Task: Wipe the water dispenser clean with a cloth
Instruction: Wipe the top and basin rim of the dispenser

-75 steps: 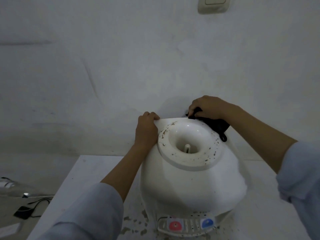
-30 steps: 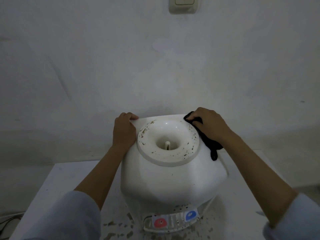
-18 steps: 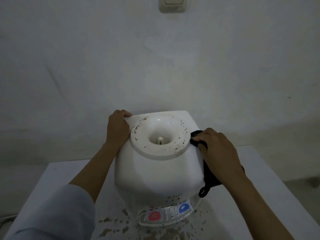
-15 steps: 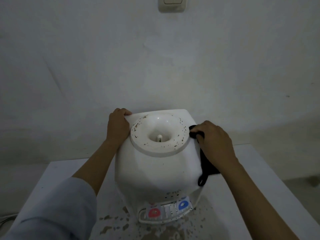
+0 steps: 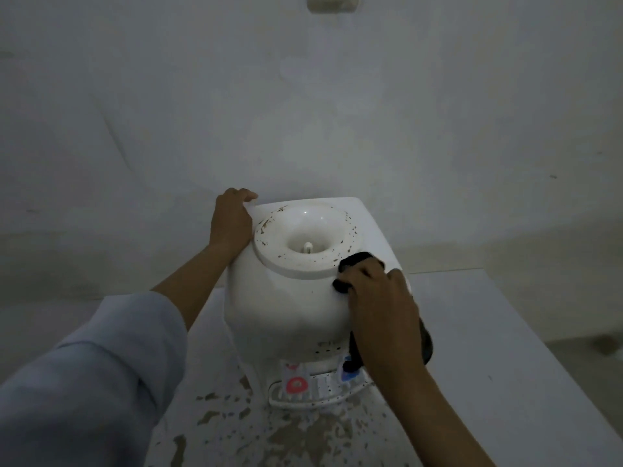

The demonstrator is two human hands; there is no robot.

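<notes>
1. White water dispenser (image 5: 286, 308) stands on table (image 5: 505, 348); no readable writing, just red and blue tap markers.
2. Right hand (image 5: 384, 308) presses black cloth (image 5: 357, 259) on dispenser's right side, fingers curled over it.
3. Left hand (image 5: 231, 222) grips the top-left edge.

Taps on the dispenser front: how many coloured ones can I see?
2: a red tap at left, a blue tap at right, partly hidden by the black cloth.

Your white table (image 5: 505, 365) runs from the wall towards you. The water dispenser (image 5: 290, 308) stands directly on it, near the middle. In front of the dispenser's base you can see the tabletop blotched with brown flaked patches (image 5: 269, 429); right of the dispenser the surface is plain white
</notes>
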